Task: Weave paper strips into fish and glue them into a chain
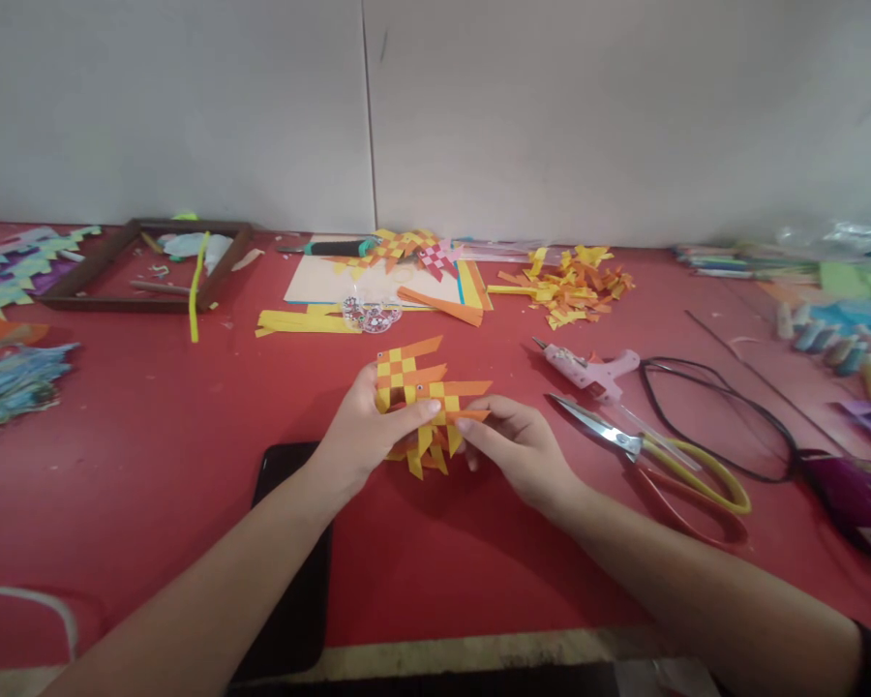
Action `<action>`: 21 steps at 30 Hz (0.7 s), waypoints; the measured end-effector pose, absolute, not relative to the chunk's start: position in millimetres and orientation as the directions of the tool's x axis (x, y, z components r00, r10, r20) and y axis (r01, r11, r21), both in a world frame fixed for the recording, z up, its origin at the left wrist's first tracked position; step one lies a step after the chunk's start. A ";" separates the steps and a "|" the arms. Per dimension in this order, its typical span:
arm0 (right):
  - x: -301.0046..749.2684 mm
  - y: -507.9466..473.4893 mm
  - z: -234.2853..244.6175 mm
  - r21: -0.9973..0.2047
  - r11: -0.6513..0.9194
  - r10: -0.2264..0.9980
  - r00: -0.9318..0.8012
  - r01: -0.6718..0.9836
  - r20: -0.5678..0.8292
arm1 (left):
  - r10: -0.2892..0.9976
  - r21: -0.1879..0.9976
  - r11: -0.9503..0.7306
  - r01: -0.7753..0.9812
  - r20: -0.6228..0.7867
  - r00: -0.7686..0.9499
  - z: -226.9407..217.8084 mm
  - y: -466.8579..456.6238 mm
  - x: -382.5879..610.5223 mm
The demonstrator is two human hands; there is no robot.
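Note:
Two woven paper fish (398, 370), checked yellow and orange with small stick-on eyes and loose strip ends, are held together above the red table. My left hand (355, 431) grips them from the left, its thumb lying across the front fish (444, 395). From the right, my right hand (526, 450) pinches the strip ends of the front fish between thumb and fingers. Some of its fingertips are hidden behind the paper. Beneath my left forearm lies a black phone-like slab (290, 571).
Scissors (631, 443) and a pink glue gun (587, 373) with a black cord lie right of my hands. Cut paper strips (585, 283), a board (319, 281) with more woven fish, and a brown frame (145, 303) line the back. Blue paper strips (21, 387) lie left.

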State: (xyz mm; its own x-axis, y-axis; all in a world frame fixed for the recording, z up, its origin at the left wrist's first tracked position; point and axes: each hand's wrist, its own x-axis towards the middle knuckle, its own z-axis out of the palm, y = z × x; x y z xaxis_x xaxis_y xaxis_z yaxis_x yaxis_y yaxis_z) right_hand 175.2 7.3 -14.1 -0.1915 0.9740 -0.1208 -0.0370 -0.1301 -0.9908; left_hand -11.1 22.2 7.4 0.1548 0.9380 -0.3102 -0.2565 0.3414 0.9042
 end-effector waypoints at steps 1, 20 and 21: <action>175.0 7.5 -15.0 -0.990 -0.131 0.976 -0.180 -0.047 -0.120 | 0.935 0.896 0.350 -0.273 -0.316 0.163 7.7 22.0 -11.3; 182.0 15.4 -13.8 -0.868 0.180 0.982 -0.140 0.462 0.129 | 0.951 0.869 0.296 -0.397 -0.305 0.040 2.5 29.1 -12.9; 182.8 16.9 -14.9 -0.808 0.246 0.968 -0.177 0.535 0.178 | 0.950 0.867 0.294 -0.402 -0.312 0.021 3.2 30.1 -13.1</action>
